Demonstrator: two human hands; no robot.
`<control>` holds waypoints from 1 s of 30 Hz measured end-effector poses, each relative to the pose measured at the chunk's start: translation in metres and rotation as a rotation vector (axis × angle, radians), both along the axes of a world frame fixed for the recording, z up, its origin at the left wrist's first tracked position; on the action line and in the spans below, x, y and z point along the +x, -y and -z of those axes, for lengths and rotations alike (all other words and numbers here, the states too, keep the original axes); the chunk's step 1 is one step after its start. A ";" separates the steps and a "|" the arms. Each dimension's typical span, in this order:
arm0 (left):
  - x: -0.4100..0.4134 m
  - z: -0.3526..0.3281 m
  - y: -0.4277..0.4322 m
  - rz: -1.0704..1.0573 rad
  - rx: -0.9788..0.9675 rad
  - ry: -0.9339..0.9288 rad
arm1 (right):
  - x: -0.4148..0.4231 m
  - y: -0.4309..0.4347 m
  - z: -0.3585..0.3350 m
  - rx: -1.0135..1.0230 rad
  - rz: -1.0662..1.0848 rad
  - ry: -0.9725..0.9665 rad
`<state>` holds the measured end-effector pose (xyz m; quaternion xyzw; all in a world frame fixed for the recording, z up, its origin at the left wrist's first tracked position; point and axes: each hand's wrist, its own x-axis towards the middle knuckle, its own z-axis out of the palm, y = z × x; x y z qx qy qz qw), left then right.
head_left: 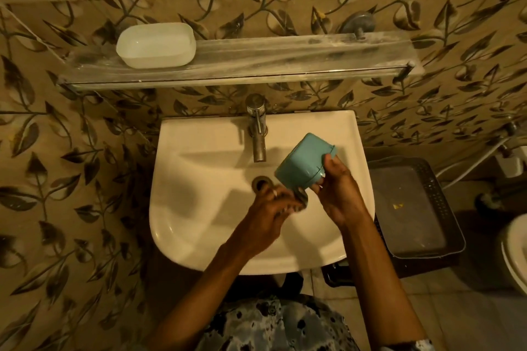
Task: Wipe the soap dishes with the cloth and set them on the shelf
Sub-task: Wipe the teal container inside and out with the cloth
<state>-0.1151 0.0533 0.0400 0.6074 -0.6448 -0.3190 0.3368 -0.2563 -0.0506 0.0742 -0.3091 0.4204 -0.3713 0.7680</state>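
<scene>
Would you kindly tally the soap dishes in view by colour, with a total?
White soap dish, on the shelf: 1
Teal soap dish, held over the sink by the right hand: 1
Total: 2

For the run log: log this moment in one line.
right hand: holds blue soap dish over sink | left hand: blurred, grips something dark | white soap dish: on shelf

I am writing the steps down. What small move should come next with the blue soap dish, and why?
Probably bring the left hand, which grips something dark and blurred, likely the cloth, up to wipe the blue soap dish. The right hand holds it tilted over the sink, not yet shelved.
</scene>
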 end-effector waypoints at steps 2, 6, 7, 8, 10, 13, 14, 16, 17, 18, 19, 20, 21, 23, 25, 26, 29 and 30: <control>-0.001 0.014 -0.022 0.009 0.076 -0.059 | 0.000 0.009 -0.011 -0.047 -0.016 -0.014; 0.009 -0.009 -0.022 -0.209 -0.012 -0.238 | 0.004 0.013 -0.019 -0.096 -0.055 -0.070; 0.012 -0.022 -0.015 -0.254 -0.073 -0.254 | 0.004 0.012 -0.017 -0.094 -0.062 -0.085; 0.014 -0.035 -0.007 -0.286 -0.137 -0.252 | 0.004 0.009 -0.015 -0.090 -0.069 -0.101; 0.017 -0.059 0.010 -0.314 -0.249 -0.213 | 0.005 0.004 -0.012 -0.076 -0.095 -0.126; 0.018 -0.081 0.037 -0.276 -0.319 -0.116 | 0.008 -0.005 -0.009 -0.076 -0.154 -0.159; 0.016 -0.084 0.047 -0.261 -0.312 -0.065 | 0.009 -0.008 -0.008 -0.068 -0.160 -0.164; 0.008 -0.083 0.062 -0.223 -0.268 0.035 | 0.014 -0.011 -0.009 -0.047 -0.134 -0.161; 0.003 -0.078 0.065 -0.191 -0.244 0.068 | 0.016 -0.011 -0.012 -0.030 -0.097 -0.152; -0.003 -0.071 0.065 -0.161 -0.235 0.100 | 0.019 -0.009 -0.014 0.006 -0.039 -0.133; -0.009 -0.062 0.062 -0.140 -0.239 0.135 | 0.020 -0.007 -0.015 0.070 0.034 -0.091; -0.015 -0.051 0.057 -0.130 -0.249 0.162 | 0.021 -0.004 -0.016 0.158 0.110 -0.023; -0.020 -0.041 0.051 -0.136 -0.261 0.167 | 0.021 -0.002 -0.017 0.261 0.173 0.059; -0.028 -0.023 0.039 -0.179 -0.292 0.139 | 0.022 -0.002 -0.018 0.458 0.236 0.242; -0.032 -0.013 0.035 -0.236 -0.329 0.119 | 0.023 -0.006 -0.017 0.603 0.275 0.384; -0.033 -0.009 0.035 -0.260 -0.346 0.113 | 0.023 -0.008 -0.017 0.642 0.312 0.417; -0.034 -0.003 0.032 -0.323 -0.369 0.050 | 0.024 -0.008 -0.014 0.650 0.447 0.404; -0.034 -0.002 0.031 -0.356 -0.371 0.018 | 0.025 -0.009 -0.014 0.639 0.478 0.400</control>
